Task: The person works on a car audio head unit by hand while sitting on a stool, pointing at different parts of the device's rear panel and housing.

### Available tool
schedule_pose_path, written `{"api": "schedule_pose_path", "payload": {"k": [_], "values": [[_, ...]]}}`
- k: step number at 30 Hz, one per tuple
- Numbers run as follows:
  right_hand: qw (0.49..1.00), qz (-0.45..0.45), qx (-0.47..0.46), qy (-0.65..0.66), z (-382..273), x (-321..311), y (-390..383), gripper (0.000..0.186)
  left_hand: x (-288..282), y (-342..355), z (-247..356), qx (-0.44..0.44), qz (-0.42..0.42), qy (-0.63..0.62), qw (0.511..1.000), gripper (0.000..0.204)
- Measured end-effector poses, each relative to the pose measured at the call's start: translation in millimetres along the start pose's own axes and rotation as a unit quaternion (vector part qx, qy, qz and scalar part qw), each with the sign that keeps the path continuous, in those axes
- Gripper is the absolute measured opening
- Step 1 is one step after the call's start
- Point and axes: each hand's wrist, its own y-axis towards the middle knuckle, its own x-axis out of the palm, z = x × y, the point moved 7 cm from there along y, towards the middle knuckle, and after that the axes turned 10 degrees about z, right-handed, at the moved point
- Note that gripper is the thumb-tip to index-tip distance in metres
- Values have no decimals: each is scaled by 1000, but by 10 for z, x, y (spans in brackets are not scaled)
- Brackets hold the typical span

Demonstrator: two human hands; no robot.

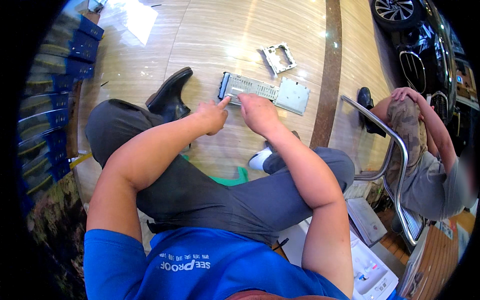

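The left hand, index finger extended and the others curled, reaches the near side of the slotted metal unit; the right hand bends over it, grip hidden. Fingerwork there seems in hand, calling next for a steadied unit. It lies on the floor, left of the dark stripe, metal plate at its right end.

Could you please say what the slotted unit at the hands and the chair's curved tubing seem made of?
Slotted unit: probably sheet metal, dull grey, given its rows of slots. Curved tubing: likely polished metal, perhaps chromed, given bright streaked highlights.
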Motion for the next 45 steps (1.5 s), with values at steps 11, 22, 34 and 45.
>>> {"api": "schedule_pose_path", "payload": {"k": [11, 22, 34, 45], "values": [[998, -60, -2, -26, -65, 2, 16, 26, -2, 1, 1, 5, -2, -1, 1000, 45], [1000, -22, -8, 17, -24, 4, 9, 20, 5, 2, 11, 4, -2, -7, 1000, 46], [994, -69, -39, -79, -84, 42, -28, 16, -48, -21, 14, 4, -11, -7, 1000, 45], [996, -66, -17, -63, -57, 43, -37, 32, -60, -31, 19, 4, -8, -2, 1000, 47]]}}
